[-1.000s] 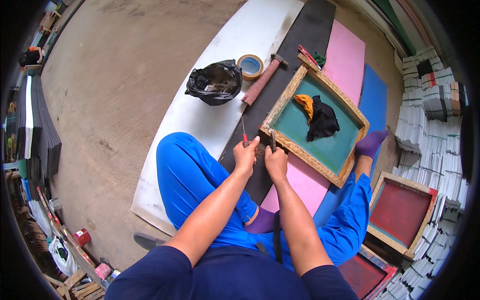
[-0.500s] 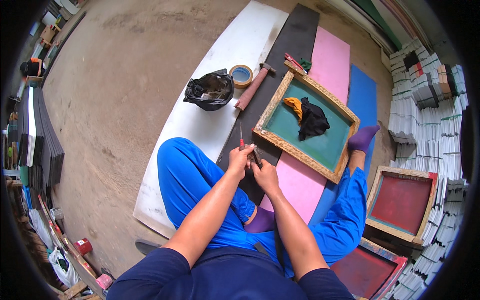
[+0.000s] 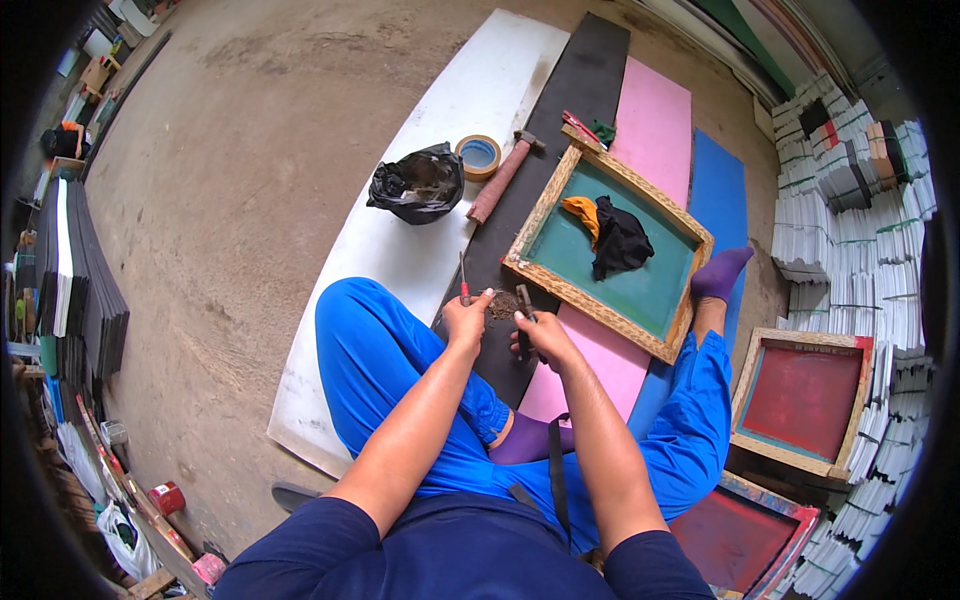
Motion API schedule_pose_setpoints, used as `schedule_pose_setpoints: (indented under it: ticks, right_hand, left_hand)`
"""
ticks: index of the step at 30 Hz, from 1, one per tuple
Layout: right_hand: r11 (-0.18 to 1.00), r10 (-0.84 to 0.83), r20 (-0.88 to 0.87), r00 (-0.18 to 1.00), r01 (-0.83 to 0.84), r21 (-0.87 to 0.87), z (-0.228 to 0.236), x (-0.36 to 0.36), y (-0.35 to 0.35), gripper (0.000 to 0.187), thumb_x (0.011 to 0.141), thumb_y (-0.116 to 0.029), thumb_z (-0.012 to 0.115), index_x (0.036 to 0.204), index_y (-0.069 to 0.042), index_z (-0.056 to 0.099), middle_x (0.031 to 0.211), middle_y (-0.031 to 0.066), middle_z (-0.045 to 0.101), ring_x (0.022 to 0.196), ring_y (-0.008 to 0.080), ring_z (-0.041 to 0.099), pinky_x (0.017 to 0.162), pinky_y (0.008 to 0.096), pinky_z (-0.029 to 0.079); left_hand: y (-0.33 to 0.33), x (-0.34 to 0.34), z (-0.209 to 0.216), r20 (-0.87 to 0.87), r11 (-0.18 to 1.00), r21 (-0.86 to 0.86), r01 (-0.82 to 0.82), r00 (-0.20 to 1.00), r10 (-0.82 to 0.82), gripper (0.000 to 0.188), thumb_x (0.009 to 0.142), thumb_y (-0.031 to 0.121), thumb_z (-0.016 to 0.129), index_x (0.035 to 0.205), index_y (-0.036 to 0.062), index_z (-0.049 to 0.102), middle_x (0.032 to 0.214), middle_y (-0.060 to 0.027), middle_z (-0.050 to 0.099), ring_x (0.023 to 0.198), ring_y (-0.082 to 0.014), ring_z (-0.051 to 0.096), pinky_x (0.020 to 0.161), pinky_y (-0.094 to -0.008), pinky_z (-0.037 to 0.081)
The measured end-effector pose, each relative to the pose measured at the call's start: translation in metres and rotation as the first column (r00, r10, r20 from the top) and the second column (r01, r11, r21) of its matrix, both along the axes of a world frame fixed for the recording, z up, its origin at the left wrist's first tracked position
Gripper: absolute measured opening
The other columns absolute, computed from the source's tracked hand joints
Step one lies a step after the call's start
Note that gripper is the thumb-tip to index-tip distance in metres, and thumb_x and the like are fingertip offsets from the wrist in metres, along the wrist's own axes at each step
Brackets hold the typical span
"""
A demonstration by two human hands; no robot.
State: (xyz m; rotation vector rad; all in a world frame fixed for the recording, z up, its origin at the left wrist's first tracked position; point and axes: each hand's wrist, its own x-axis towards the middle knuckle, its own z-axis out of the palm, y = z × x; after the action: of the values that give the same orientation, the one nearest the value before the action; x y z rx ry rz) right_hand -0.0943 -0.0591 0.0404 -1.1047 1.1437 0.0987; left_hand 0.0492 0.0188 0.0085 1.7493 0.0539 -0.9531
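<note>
Landmark: wooden screen frame [image 3: 608,254], green mesh up.
Left hand [image 3: 466,320]: clenched on red-handled screwdriver [image 3: 463,283], upright just left of the frame's near corner.
Right hand [image 3: 540,335]: grasping dark tool [image 3: 524,300] beside that corner.
Hammer [image 3: 500,177]: beyond the frame, in reach.

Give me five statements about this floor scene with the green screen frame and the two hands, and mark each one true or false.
1. The left hand grips a tool with a red handle. True.
2. The black cloth lies inside the green screen frame. True.
3. The tape roll sits inside the green screen frame. False: it lies on the white board, next to the black bag.
4. The right hand rests on the hammer. False: the hammer lies apart, up by the tape roll; the right hand holds a dark tool near the frame's corner.
5. A red screen frame lies to the person's right. True.
</note>
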Motion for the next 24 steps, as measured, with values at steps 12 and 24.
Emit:
schedule_pose_setpoints:
  ticks: [12, 24]
  right_hand:
    - [0.927, 0.097, -0.250, 0.963, -0.179, -0.330, -0.003, 0.022, -0.042, 0.040, 0.096, -0.034, 0.058, 0.083, 0.004, 0.059, 0.068, 0.0101, 0.059, 0.055, 0.0202, 0.060, 0.049, 0.0375, 0.045]
    - [0.825, 0.189, -0.488, 0.852, -0.407, -0.393, 0.007, 0.033, -0.049, 0.044, 0.093, -0.032, 0.058, 0.083, 0.011, 0.064, 0.079, 0.0267, 0.067, 0.074, 0.0381, 0.067, 0.068, 0.0466, 0.051]
  left_hand:
    - [-0.005, -0.005, 0.011, -0.006, 1.000, 0.013, 0.006, 1.000, -0.006, 0.032, 0.082, 0.032, 0.079, 0.074, 0.0047, 0.063, 0.055, 0.0022, 0.049, 0.040, -0.0095, 0.043, 0.038, -0.0277, 0.033]
    - [-0.012, -0.010, -0.014, 0.054, 0.999, 0.028, 0.028, 0.998, -0.030, 0.029, 0.084, 0.028, 0.076, 0.075, 0.0036, 0.063, 0.059, -0.0002, 0.054, 0.042, -0.0103, 0.046, 0.039, -0.0294, 0.035]
